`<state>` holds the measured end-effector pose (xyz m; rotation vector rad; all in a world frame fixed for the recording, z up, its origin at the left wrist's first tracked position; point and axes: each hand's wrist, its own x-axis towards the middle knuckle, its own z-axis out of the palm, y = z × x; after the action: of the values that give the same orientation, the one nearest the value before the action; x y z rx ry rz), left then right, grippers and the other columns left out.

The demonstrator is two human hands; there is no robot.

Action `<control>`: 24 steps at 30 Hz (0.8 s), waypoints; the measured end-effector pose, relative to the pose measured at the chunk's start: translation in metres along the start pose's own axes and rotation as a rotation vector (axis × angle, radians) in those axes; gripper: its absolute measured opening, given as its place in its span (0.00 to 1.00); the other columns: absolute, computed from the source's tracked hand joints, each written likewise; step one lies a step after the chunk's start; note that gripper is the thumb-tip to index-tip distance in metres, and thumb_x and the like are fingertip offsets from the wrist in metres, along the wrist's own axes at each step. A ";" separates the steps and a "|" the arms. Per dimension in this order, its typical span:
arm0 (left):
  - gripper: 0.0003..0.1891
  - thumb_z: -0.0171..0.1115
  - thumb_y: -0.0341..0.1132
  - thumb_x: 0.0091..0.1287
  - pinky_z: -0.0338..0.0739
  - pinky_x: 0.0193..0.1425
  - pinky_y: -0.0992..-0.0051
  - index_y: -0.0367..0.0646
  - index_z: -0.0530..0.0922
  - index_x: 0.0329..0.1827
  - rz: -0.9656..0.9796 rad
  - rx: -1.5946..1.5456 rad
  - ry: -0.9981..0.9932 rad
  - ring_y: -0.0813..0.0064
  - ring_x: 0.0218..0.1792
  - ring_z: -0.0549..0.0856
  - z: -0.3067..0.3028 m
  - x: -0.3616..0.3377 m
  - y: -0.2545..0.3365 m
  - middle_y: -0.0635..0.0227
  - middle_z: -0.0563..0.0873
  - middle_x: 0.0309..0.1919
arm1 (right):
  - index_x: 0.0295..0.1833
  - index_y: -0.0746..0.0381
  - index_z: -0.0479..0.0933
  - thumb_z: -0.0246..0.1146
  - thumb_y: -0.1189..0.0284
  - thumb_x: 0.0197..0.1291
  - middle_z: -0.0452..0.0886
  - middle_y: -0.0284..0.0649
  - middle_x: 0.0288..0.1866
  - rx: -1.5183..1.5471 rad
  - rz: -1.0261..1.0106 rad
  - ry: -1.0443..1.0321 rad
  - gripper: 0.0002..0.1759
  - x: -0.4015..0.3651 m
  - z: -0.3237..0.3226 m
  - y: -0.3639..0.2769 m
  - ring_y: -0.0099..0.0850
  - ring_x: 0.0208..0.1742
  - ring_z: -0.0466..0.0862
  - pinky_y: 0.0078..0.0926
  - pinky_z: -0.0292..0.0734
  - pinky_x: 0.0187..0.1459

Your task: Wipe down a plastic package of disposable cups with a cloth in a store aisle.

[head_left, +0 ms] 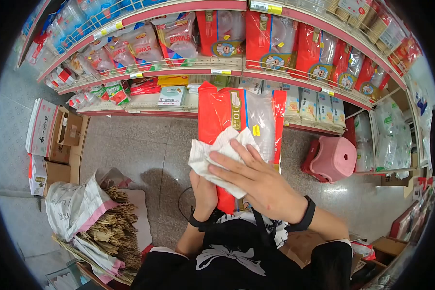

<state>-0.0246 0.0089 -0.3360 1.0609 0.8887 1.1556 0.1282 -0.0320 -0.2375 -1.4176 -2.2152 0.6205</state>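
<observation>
A red plastic pack with a clear window [263,116] and a yellow price sticker is held upright in front of me. Clear plastic tableware shows through its window. My left hand [204,195] grips the pack's lower left edge; its fingers are mostly hidden behind the pack and cloth. Across the pack's front lies a folded white cloth [203,153]. My right hand [261,181] holds this cloth flat against the pack, fingers stretched over it. Both wrists wear black bands.
Shelves ahead hold similar red packs [270,41], bagged bowls [176,41] and wipe packs [309,106]. A pink stool [333,158] stands at right. At left are cardboard boxes [68,128] and a white sack [72,205] of dried stalks [111,224].
</observation>
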 end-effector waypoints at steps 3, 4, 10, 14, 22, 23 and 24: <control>0.16 0.47 0.37 0.72 0.70 0.55 0.77 0.33 0.74 0.52 -0.054 -0.097 0.141 0.77 0.49 0.78 -0.003 -0.004 -0.017 0.64 0.80 0.47 | 0.66 0.59 0.67 0.56 0.82 0.46 0.61 0.37 0.73 0.051 0.017 0.051 0.35 -0.016 0.014 -0.004 0.45 0.76 0.52 0.52 0.48 0.72; 0.15 0.47 0.37 0.72 0.71 0.53 0.77 0.33 0.74 0.50 -0.097 -0.175 0.216 0.79 0.47 0.78 -0.004 -0.005 -0.021 0.66 0.80 0.45 | 0.66 0.59 0.67 0.56 0.82 0.46 0.61 0.37 0.73 0.054 0.020 0.051 0.35 -0.020 0.018 -0.005 0.45 0.76 0.52 0.52 0.48 0.72; 0.21 0.42 0.46 0.76 0.71 0.43 0.81 0.34 0.74 0.47 -0.100 -0.064 -0.074 0.83 0.40 0.76 0.003 0.011 0.010 0.69 0.81 0.37 | 0.62 0.54 0.73 0.59 0.78 0.50 0.68 0.31 0.69 0.076 -0.006 0.091 0.29 -0.035 0.030 -0.011 0.43 0.74 0.59 0.49 0.49 0.72; 0.23 0.42 0.51 0.75 0.75 0.43 0.77 0.37 0.75 0.48 -0.138 -0.142 -0.120 0.80 0.38 0.79 0.012 0.008 0.018 0.66 0.82 0.41 | 0.61 0.56 0.74 0.59 0.79 0.47 0.69 0.30 0.68 -0.001 -0.018 0.057 0.30 -0.041 0.034 -0.014 0.39 0.73 0.61 0.46 0.51 0.72; 0.24 0.43 0.46 0.76 0.73 0.51 0.77 0.31 0.72 0.56 -0.224 -0.199 -0.093 0.80 0.45 0.78 0.002 0.011 0.006 0.62 0.81 0.49 | 0.53 0.63 0.74 0.57 0.77 0.45 0.73 0.41 0.60 0.194 -0.162 -0.088 0.23 -0.049 0.037 -0.012 0.37 0.71 0.64 0.42 0.52 0.73; 0.24 0.43 0.46 0.76 0.73 0.51 0.77 0.31 0.72 0.56 -0.195 -0.179 -0.098 0.80 0.46 0.78 0.002 0.011 0.005 0.62 0.81 0.49 | 0.50 0.65 0.75 0.57 0.78 0.46 0.78 0.45 0.53 0.237 -0.134 0.015 0.21 -0.049 0.026 -0.012 0.40 0.62 0.74 0.41 0.62 0.67; 0.24 0.43 0.46 0.76 0.73 0.52 0.77 0.31 0.72 0.56 -0.168 -0.160 -0.102 0.81 0.47 0.78 0.002 0.011 0.005 0.62 0.81 0.50 | 0.50 0.65 0.75 0.57 0.78 0.46 0.78 0.45 0.53 0.237 -0.134 0.015 0.21 -0.053 0.017 -0.013 0.40 0.62 0.74 0.41 0.62 0.67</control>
<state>-0.0218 0.0194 -0.3306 0.8897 0.7763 1.0061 0.1291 -0.0876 -0.2496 -1.1421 -2.1230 0.7920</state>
